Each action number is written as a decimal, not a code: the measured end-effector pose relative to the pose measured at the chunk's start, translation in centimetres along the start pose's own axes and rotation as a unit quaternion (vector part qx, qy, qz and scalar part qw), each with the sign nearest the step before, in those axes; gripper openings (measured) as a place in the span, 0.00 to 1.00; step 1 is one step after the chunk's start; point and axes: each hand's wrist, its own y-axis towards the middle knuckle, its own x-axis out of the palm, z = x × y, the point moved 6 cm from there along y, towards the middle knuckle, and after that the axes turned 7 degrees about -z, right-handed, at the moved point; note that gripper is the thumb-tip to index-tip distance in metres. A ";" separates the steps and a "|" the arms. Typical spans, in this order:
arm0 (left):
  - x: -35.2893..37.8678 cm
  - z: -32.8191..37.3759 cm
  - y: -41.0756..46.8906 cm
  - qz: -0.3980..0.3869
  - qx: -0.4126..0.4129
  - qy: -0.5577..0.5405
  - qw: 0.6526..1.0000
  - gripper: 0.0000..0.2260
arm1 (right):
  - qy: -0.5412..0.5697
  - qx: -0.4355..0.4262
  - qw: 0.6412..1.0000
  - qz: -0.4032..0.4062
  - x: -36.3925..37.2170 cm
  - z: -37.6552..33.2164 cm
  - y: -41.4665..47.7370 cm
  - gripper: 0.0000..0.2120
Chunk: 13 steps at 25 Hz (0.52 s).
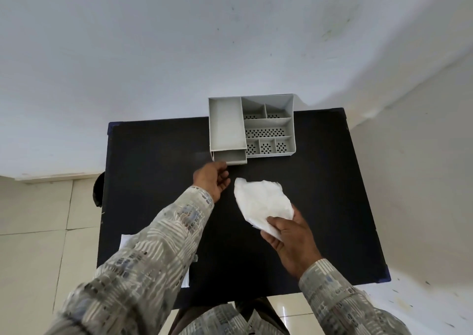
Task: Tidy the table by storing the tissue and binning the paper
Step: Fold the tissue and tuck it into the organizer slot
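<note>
A white tissue (261, 201) is held up over the black table (320, 181), pinched at its near corner by my right hand (289, 237). My left hand (212, 181) sits just in front of the grey organizer (291, 127), fingers loosely curled and touching nothing I can make out, right below a small drawer (230, 156) that is pulled partly out of the organizer's left side. A white sheet of paper (126, 242) lies at the table's near left, mostly hidden under my left sleeve.
The organizer stands at the table's far edge against a white wall and has several perforated compartments plus one long tray. A dark round object (98, 191) shows at the table's left edge. Tiled floor surrounds the table.
</note>
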 end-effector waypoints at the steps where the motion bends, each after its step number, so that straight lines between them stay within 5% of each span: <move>1: -0.5 -0.9 -0.5 0.004 0.002 0.012 1.000 0.03 | 0.000 -0.002 1.000 -0.002 -0.2 0.0 -0.1 0.26; 8: -4.2 -7.4 -3.0 -0.012 -0.013 0.038 0.999 0.18 | 0.017 -0.014 1.000 -0.017 -0.6 -0.3 0.2 0.28; 13: -4.2 -7.3 -3.3 -0.020 -0.011 0.037 0.999 0.19 | 0.012 -0.022 0.999 -0.033 -0.6 -0.6 0.6 0.30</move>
